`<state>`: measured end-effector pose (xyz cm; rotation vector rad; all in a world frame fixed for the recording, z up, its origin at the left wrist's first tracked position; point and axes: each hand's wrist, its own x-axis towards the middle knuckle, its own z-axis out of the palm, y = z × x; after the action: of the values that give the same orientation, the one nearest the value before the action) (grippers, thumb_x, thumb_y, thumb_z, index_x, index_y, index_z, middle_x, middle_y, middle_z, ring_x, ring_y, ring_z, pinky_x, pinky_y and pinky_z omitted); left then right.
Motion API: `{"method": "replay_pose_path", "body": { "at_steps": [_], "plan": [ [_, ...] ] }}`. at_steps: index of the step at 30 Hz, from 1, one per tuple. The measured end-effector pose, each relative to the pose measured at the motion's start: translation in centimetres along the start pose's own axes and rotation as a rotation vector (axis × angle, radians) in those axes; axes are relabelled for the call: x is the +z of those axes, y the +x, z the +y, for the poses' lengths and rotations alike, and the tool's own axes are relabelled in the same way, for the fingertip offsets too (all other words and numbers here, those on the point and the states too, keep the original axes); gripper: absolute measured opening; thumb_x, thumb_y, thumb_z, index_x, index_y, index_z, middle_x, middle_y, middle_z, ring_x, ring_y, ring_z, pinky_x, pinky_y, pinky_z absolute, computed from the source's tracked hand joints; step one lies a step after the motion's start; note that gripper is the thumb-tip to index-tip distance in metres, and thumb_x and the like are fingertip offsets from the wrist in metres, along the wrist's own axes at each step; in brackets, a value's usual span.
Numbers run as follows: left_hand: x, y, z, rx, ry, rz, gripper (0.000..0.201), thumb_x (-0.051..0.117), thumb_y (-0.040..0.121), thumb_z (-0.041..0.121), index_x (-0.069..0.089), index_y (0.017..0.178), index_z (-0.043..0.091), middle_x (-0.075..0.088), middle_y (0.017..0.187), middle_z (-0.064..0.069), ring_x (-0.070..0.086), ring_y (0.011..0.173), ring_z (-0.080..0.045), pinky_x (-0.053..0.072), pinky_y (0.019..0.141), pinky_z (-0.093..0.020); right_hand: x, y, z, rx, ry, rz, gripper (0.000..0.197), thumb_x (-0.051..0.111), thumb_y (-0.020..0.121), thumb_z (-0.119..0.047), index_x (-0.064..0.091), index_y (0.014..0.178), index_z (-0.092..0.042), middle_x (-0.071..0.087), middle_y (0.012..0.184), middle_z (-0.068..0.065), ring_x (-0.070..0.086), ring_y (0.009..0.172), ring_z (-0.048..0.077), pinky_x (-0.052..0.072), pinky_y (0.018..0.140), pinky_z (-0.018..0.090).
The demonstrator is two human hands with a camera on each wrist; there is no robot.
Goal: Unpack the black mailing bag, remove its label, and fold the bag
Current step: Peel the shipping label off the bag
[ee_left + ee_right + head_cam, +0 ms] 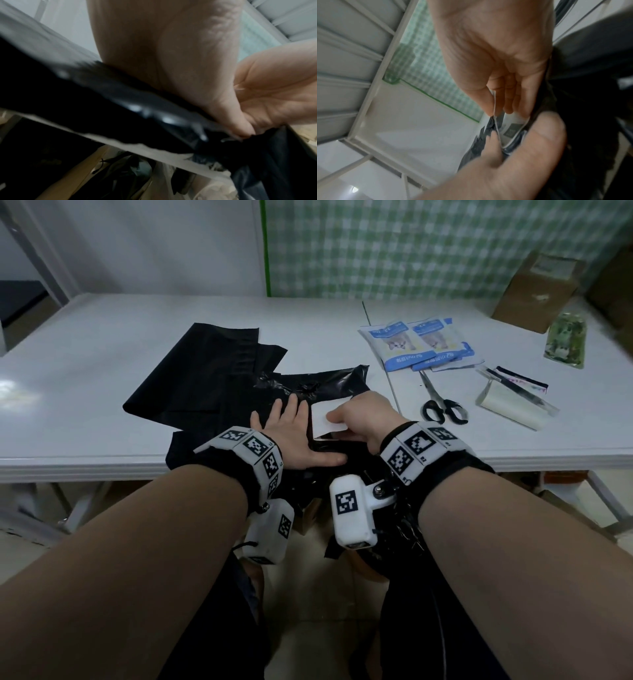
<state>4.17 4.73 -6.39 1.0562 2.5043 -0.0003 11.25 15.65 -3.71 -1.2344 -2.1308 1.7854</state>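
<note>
The black mailing bag (329, 386) lies crumpled at the table's front edge and hangs partly over it. My left hand (301, 436) lies flat on the bag with fingers spread, pressing it down; in the left wrist view its palm (171, 54) rests on the glossy black plastic (102, 108). My right hand (337, 416) pinches the white label (323, 419), whose near part is lifted off the bag. In the right wrist view, the right hand (494, 112) pinches the label's edge, and the label's printed face (513, 128) curls away from the bag.
Flat black bags (205, 368) lie behind the left hand. Blue and white packets (411, 344), scissors (442, 405), a white roll of paper (510, 405), a green packet (565, 340) and a cardboard box (537, 289) sit on the right of the white table (85, 354).
</note>
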Motion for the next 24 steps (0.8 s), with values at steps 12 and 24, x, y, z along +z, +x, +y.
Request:
{"method": "replay_pose_path", "body": {
  "at_steps": [12,24],
  "plan": [
    [-0.2,-0.2,0.4,-0.023,0.036,-0.026,0.126,0.042,0.061,0.088,-0.014,0.149,0.018,-0.023,0.157,0.001,-0.017,0.146,-0.022,-0.004,0.116,-0.056,-4.8,-0.4,0.0,0.052,0.303,0.053,0.012,0.058,0.085,0.002,0.058,0.097,-0.001,0.063,0.108,0.015,0.065,0.093,0.027,0.059,0.065,0.031],
    [-4.4,0.3,0.7,0.099,-0.224,0.022,0.129,0.071,0.062,0.067,-0.014,0.149,0.023,0.039,0.147,-0.012,0.043,0.131,-0.025,0.035,0.105,-0.029,-3.5,-1.8,-0.3,0.063,0.258,-0.102,0.024,0.049,0.093,-0.015,0.052,0.115,-0.005,0.061,0.111,0.02,0.064,0.088,0.028,0.056,0.073,0.032]
  ]
}}
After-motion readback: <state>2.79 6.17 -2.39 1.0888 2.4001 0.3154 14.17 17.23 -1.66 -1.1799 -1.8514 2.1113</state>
